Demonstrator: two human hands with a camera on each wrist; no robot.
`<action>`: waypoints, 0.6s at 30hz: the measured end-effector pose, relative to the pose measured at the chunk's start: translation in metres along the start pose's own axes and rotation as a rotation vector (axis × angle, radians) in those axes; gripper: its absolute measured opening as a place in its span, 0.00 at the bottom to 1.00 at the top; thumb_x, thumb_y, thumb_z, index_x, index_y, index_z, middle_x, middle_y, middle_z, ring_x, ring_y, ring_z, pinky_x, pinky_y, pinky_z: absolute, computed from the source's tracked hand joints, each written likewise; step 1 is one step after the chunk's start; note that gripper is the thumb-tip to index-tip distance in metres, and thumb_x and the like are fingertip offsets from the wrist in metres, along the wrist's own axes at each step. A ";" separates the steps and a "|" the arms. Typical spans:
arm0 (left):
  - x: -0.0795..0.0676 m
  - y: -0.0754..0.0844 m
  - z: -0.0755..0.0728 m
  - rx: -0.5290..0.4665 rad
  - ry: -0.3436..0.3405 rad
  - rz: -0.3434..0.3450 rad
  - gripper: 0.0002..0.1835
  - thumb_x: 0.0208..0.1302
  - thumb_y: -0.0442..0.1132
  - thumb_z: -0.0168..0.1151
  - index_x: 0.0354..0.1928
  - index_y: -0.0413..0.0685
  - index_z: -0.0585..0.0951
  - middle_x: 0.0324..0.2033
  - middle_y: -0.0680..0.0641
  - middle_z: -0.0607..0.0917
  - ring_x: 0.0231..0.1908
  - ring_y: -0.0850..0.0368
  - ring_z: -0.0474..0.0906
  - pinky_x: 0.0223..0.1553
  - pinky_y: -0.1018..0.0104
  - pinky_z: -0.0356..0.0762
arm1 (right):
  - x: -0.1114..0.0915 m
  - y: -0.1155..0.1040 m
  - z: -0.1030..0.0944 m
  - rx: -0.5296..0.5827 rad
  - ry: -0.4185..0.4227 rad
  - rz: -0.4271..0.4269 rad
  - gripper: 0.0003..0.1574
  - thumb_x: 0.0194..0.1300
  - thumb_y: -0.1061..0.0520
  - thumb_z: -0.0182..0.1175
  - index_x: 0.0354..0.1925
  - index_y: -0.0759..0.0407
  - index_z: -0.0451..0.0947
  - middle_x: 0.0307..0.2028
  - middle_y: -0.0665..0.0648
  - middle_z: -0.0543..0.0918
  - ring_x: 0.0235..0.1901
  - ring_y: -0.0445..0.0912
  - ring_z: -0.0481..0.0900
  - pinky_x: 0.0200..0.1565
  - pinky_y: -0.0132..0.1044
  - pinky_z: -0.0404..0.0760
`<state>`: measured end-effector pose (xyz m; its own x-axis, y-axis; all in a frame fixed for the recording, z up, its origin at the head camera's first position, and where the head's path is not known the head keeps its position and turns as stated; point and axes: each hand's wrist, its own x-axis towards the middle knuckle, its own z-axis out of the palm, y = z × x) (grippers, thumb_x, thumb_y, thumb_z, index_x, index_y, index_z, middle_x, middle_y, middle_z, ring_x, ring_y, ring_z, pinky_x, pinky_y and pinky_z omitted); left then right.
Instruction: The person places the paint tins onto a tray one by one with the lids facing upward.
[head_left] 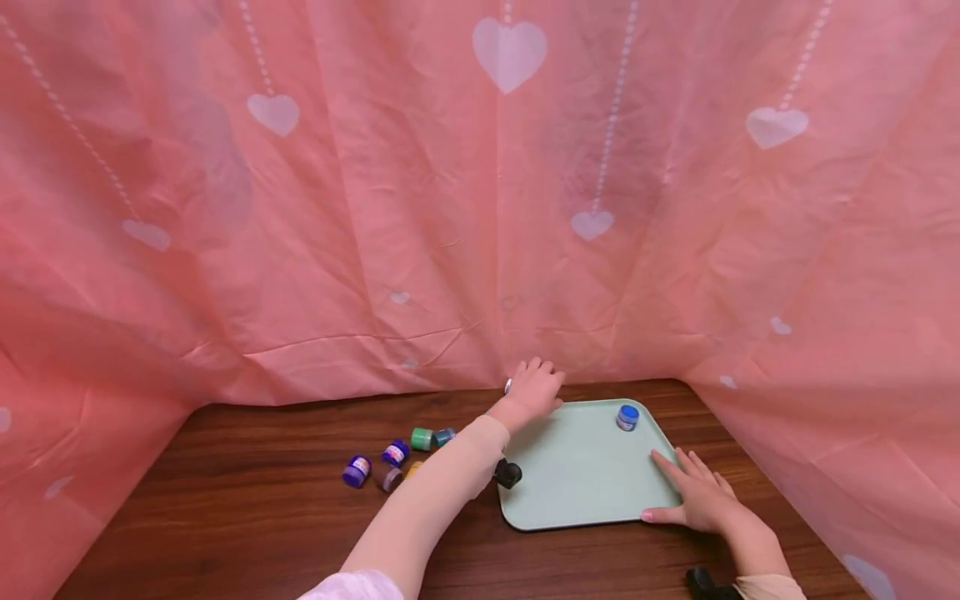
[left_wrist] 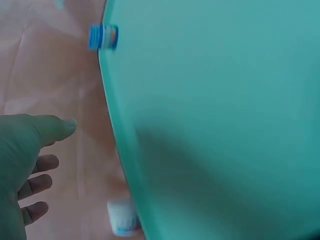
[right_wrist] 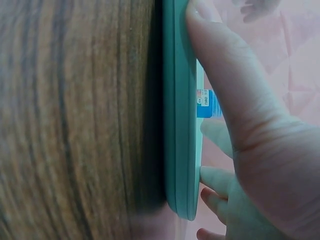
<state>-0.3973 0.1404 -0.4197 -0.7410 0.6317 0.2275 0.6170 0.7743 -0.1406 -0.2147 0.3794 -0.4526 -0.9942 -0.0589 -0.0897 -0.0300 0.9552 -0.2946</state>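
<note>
A pale green tray [head_left: 581, 467] lies on the wooden table, with a blue paint jar [head_left: 627, 417] standing near its far right corner. Over the tray's far left corner, my left hand [head_left: 534, 389] is raised with fingers extended and holds nothing. A white-capped jar [left_wrist: 122, 217] is beside the tray's far edge, close to that hand and partly hidden behind it in the head view. My right hand [head_left: 699, 493] touches the tray's near right corner. Its thumb [right_wrist: 225, 65] lies along the near rim, and its fairly straight fingers are at the right side.
Left of the tray are several small paint jars, including a purple jar [head_left: 357, 471], a dark blue jar [head_left: 395, 452] and a green jar [head_left: 422, 439]. My left forearm partly covers a yellow jar [head_left: 414, 470]. A pink curtain [head_left: 420, 250] with hearts surrounds the table.
</note>
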 end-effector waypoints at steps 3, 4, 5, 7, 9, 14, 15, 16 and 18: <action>0.001 -0.012 0.000 0.061 -0.009 0.021 0.18 0.64 0.55 0.62 0.54 0.61 0.79 0.50 0.53 0.79 0.53 0.54 0.70 0.51 0.59 0.66 | 0.000 0.002 0.000 -0.002 -0.010 0.009 0.64 0.49 0.27 0.66 0.71 0.62 0.58 0.69 0.82 0.51 0.68 0.77 0.48 0.58 0.79 0.50; 0.002 -0.016 0.000 0.083 -0.007 0.028 0.18 0.64 0.55 0.62 0.53 0.60 0.79 0.49 0.53 0.79 0.53 0.54 0.70 0.51 0.59 0.66 | 0.000 0.002 0.000 -0.003 -0.013 0.012 0.64 0.49 0.27 0.66 0.72 0.62 0.58 0.69 0.82 0.51 0.68 0.77 0.48 0.58 0.79 0.49; 0.002 -0.019 0.000 0.110 -0.002 0.036 0.18 0.63 0.55 0.63 0.53 0.60 0.79 0.49 0.53 0.79 0.53 0.54 0.70 0.50 0.59 0.66 | 0.000 0.003 0.000 -0.002 -0.016 0.016 0.64 0.50 0.27 0.66 0.72 0.62 0.57 0.69 0.82 0.51 0.68 0.77 0.47 0.58 0.79 0.49; 0.003 -0.026 0.001 0.168 -0.002 0.052 0.18 0.63 0.54 0.63 0.54 0.60 0.79 0.50 0.53 0.79 0.53 0.54 0.69 0.51 0.60 0.66 | 0.000 0.003 0.000 0.001 -0.019 0.019 0.64 0.50 0.27 0.66 0.72 0.62 0.57 0.69 0.82 0.51 0.68 0.77 0.47 0.58 0.79 0.49; 0.003 -0.031 0.003 0.223 -0.005 0.068 0.17 0.64 0.53 0.63 0.53 0.61 0.80 0.50 0.53 0.79 0.53 0.55 0.69 0.51 0.61 0.65 | 0.000 0.004 0.000 0.003 -0.022 0.022 0.64 0.50 0.27 0.66 0.72 0.62 0.57 0.69 0.82 0.51 0.68 0.77 0.47 0.58 0.79 0.49; 0.005 -0.041 0.012 0.320 -0.022 0.106 0.10 0.70 0.48 0.56 0.48 0.64 0.83 0.51 0.55 0.79 0.53 0.56 0.68 0.52 0.62 0.65 | -0.001 0.005 0.000 -0.002 -0.023 0.027 0.65 0.50 0.27 0.66 0.72 0.62 0.57 0.69 0.82 0.50 0.68 0.77 0.47 0.58 0.79 0.48; 0.006 -0.043 0.014 0.335 -0.024 0.111 0.10 0.71 0.47 0.55 0.47 0.65 0.83 0.51 0.56 0.79 0.53 0.56 0.67 0.52 0.62 0.65 | -0.001 0.005 0.000 -0.003 -0.022 0.026 0.65 0.49 0.27 0.66 0.72 0.62 0.57 0.69 0.82 0.50 0.68 0.77 0.47 0.58 0.79 0.49; 0.006 -0.045 0.016 0.352 -0.023 0.114 0.10 0.71 0.47 0.54 0.46 0.66 0.84 0.50 0.56 0.79 0.52 0.56 0.68 0.51 0.62 0.65 | -0.001 0.005 0.000 -0.002 -0.020 0.025 0.65 0.49 0.27 0.66 0.72 0.62 0.57 0.69 0.82 0.50 0.68 0.77 0.47 0.58 0.78 0.49; 0.009 -0.049 0.027 0.386 0.007 0.126 0.09 0.71 0.49 0.54 0.42 0.67 0.85 0.47 0.57 0.79 0.51 0.56 0.67 0.50 0.62 0.64 | -0.001 0.004 0.001 0.003 -0.018 0.021 0.65 0.49 0.27 0.66 0.72 0.62 0.57 0.69 0.82 0.51 0.68 0.77 0.47 0.58 0.79 0.49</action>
<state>-0.4418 0.1090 -0.4367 -0.6632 0.7236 0.1915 0.5573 0.6481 -0.5190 -0.2136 0.3833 -0.4542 -0.9927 -0.0439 -0.1127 -0.0087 0.9553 -0.2955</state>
